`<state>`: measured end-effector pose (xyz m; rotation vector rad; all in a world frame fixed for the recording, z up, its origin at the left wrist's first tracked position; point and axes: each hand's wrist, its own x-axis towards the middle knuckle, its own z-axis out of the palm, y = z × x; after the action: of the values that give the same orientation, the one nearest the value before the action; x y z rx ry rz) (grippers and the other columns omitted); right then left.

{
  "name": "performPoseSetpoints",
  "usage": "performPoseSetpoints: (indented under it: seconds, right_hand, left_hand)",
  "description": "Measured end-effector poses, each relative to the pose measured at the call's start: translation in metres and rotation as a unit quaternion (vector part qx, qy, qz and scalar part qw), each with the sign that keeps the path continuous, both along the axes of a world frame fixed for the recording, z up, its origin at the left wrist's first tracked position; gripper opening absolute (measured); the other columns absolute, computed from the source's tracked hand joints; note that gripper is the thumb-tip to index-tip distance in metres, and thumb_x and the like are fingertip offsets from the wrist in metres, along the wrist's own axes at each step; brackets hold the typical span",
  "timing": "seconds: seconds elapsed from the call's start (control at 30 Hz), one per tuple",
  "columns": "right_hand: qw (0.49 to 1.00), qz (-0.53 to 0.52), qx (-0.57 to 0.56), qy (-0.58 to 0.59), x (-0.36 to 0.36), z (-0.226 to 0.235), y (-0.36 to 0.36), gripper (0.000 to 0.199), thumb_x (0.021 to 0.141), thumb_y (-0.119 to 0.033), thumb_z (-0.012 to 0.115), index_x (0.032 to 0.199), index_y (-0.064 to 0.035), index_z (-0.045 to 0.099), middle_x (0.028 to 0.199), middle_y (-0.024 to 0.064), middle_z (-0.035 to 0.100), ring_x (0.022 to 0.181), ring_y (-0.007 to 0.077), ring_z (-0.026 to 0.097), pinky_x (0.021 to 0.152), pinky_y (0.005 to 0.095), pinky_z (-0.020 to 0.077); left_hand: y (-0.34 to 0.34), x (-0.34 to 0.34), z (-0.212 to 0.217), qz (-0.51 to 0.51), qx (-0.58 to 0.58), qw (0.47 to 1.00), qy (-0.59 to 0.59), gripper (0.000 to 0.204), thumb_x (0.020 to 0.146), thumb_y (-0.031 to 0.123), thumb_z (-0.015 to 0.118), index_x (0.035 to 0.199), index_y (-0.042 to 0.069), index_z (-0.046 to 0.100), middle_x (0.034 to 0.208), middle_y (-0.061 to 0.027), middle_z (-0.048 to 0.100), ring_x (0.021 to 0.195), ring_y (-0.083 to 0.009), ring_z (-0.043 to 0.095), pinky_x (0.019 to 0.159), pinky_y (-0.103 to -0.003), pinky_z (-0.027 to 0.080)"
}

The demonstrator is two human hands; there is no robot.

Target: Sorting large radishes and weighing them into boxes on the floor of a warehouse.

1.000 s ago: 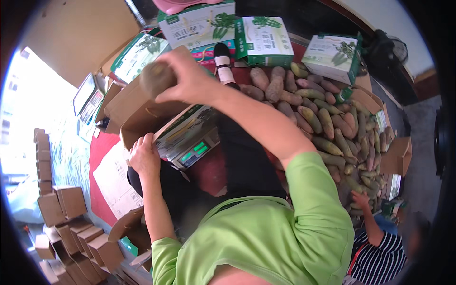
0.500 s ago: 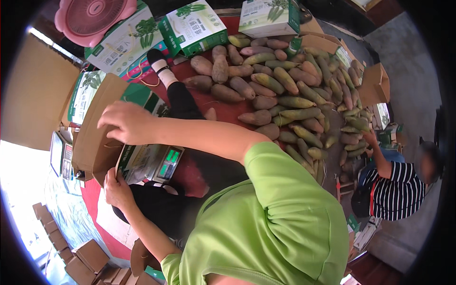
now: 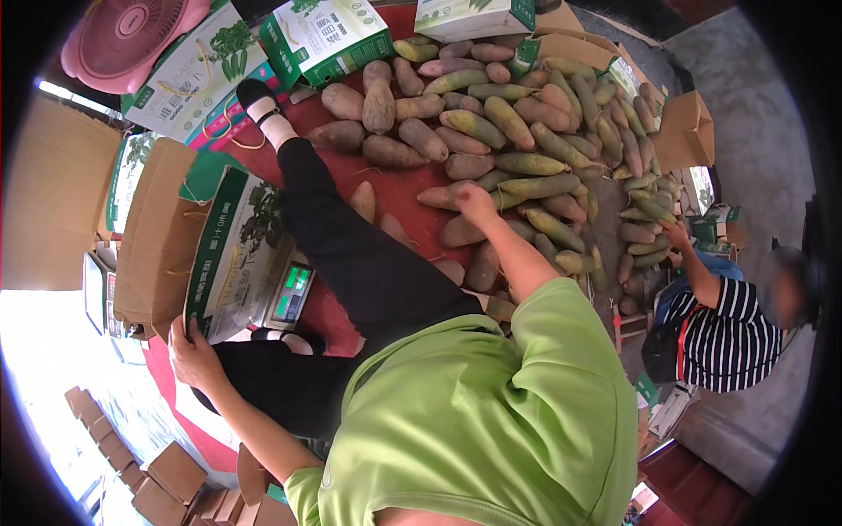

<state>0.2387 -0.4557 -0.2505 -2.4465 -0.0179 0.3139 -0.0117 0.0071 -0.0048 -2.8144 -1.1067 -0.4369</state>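
Note:
My left hand [image 3: 195,355] is closed on the lower edge of an open green-and-white carton [image 3: 230,263] with a leaf picture. The carton stands by a scale [image 3: 292,294] with a lit green display; what is inside it is hidden. To the right, my right hand [image 3: 476,203] bends its fingers over the end of a reddish-brown root vegetable [image 3: 441,195] at the near left edge of a large pile. Green and reddish long root vegetables [image 3: 526,164] make up that pile on the red floor cover.
Brown carton flaps [image 3: 158,237] rise beside the green carton. More printed cartons [image 3: 326,39] and a pink fan [image 3: 127,35] stand at the far left. At the right, another person in a striped shirt [image 3: 732,337] reaches into the pile. Small brown boxes [image 3: 171,473] lie at the lower left.
My right hand has left the carton and swung right to the pile's edge. My left hand stays on the carton, which now shows more of its printed side.

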Motion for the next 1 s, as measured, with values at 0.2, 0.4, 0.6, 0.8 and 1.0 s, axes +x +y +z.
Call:
performPoseSetpoints:
  seconds: [0.2, 0.4, 0.6, 0.8, 1.0]
  right_hand:
    - [0.978, -0.064, -0.173, 0.093, -0.022, -0.043, -0.088, 0.022, 0.078, -0.02, 0.062, 0.094, -0.0063, 0.067, 0.101, 0.018, 0.065, 0.093, 0.0336, 0.063, 0.083, 0.0413, 0.0497]
    - [0.942, 0.04, -0.33, 0.052, -0.001, -0.013, -0.083, 0.028, 0.081, -0.015, 0.059, 0.109, -0.0104, 0.059, 0.114, 0.0118, 0.056, 0.109, 0.0305, 0.054, 0.087, 0.0437, 0.0487]
    - [0.876, 0.149, -0.456, 0.054, 0.038, 0.002, -0.075, 0.037, 0.081, -0.014, 0.06, 0.117, -0.0145, 0.05, 0.118, 0.0028, 0.052, 0.118, 0.0218, 0.046, 0.087, 0.0433, 0.0441]
    - [0.832, 0.232, -0.501, 0.051, 0.047, -0.013, -0.084, 0.044, 0.085, -0.015, 0.057, 0.127, -0.0156, 0.045, 0.128, 0.0019, 0.048, 0.125, 0.0209, 0.04, 0.095, 0.0546, 0.037]
    - [0.749, 0.318, -0.569, 0.118, 0.04, -0.005, -0.08, 0.032, 0.09, -0.02, 0.05, 0.122, -0.0181, 0.053, 0.118, 0.0019, 0.052, 0.119, 0.0196, 0.045, 0.096, 0.0554, 0.035]
  left_hand:
    - [0.007, 0.0, -0.006, 0.011, 0.007, 1.0, 0.004, 0.019, 0.089, 0.029, 0.057, 0.104, 0.018, 0.063, 0.094, -0.0041, 0.067, 0.082, -0.0282, 0.065, 0.064, -0.04, 0.048]
    - [0.012, -0.003, -0.009, 0.014, 0.011, 1.0, 0.003, 0.02, 0.089, 0.029, 0.058, 0.104, 0.017, 0.063, 0.094, -0.0062, 0.067, 0.083, -0.0291, 0.065, 0.066, -0.04, 0.049]
    - [0.011, 0.001, -0.01, -0.001, 0.01, 1.0, -0.012, 0.018, 0.087, 0.023, 0.06, 0.102, 0.013, 0.063, 0.093, -0.0069, 0.067, 0.084, -0.0288, 0.064, 0.069, -0.038, 0.048]
    - [0.006, 0.003, -0.008, 0.005, 0.003, 0.999, -0.032, 0.017, 0.087, 0.022, 0.061, 0.101, 0.013, 0.064, 0.092, -0.0067, 0.067, 0.084, -0.0283, 0.064, 0.07, -0.037, 0.049]
    - [0.008, 0.005, -0.009, 0.033, 0.003, 0.999, -0.038, 0.015, 0.087, 0.023, 0.061, 0.1, 0.016, 0.065, 0.092, -0.0053, 0.067, 0.085, -0.0275, 0.064, 0.069, -0.036, 0.048]
